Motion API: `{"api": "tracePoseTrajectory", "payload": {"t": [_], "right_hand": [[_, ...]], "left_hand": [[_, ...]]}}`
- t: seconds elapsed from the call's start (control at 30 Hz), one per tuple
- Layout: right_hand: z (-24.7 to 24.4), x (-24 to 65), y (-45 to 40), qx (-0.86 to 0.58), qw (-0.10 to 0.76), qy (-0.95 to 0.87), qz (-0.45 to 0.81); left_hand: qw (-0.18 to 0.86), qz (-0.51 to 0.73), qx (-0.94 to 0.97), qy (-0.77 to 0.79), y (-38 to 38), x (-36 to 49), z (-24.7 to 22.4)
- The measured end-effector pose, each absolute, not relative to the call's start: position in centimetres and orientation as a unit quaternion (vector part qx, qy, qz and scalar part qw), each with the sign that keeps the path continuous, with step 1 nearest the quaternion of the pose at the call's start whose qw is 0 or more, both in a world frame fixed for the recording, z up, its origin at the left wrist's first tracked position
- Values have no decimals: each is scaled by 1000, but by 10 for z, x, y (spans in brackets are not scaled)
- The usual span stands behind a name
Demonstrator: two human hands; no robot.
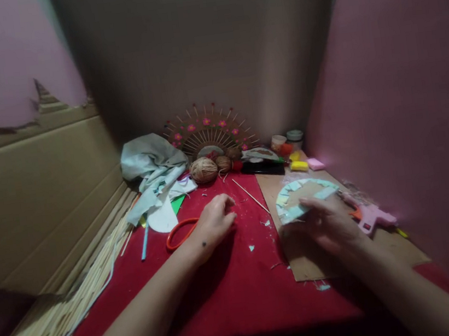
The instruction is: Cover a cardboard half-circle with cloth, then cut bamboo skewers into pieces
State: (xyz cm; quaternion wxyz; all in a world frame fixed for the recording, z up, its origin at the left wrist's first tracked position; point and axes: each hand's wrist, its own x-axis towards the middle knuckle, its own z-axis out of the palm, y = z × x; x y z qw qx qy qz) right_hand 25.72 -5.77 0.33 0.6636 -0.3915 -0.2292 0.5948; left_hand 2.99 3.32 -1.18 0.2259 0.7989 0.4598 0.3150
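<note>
My right hand [331,225] grips a half-round cardboard piece [308,191] by its near straight edge. Pale green strips wrap the rim of this piece, while bare brown board shows in its middle. Over the red cloth, my left hand [217,218] is loosely curled, with a gap between thumb and fingers and nothing visible in it. Beside that wrist lies an orange-red loop [172,241], partly hidden by the hand; whether it is a scissors handle I cannot tell. A thin stick [251,196] rests between the hands.
A cardboard sheet [307,264] lies under my right hand, with a pink glue gun [374,217] on it. Long thin sticks [69,282] are piled left. Behind are crumpled pale cloth [150,155], a twine ball [203,169] and a decorated fan shape [206,129]. Scraps dot the red cloth [225,300].
</note>
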Motion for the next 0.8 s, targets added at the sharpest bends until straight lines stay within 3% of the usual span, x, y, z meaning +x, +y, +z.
{"api": "tracePoseTrajectory", "payload": {"t": [0.2, 0.3, 0.4, 0.63, 0.8], "right_hand": [[-10, 246, -58, -395, 592, -250, 656], [-13, 240, -60, -397, 571, -368, 617], [-7, 238, -64, -452, 540, -545, 455], [-4, 249, -72, -372, 451, -810, -41], [-10, 249, -72, -359, 416, -828, -111]], "left_hand": [[163, 250, 825, 480, 15, 8, 3], [273, 242, 814, 452, 3, 16, 9], [391, 273, 783, 400, -4, 31, 9], [447, 365, 716, 394, 4, 40, 0], [483, 353, 676, 431, 5, 36, 0]]}}
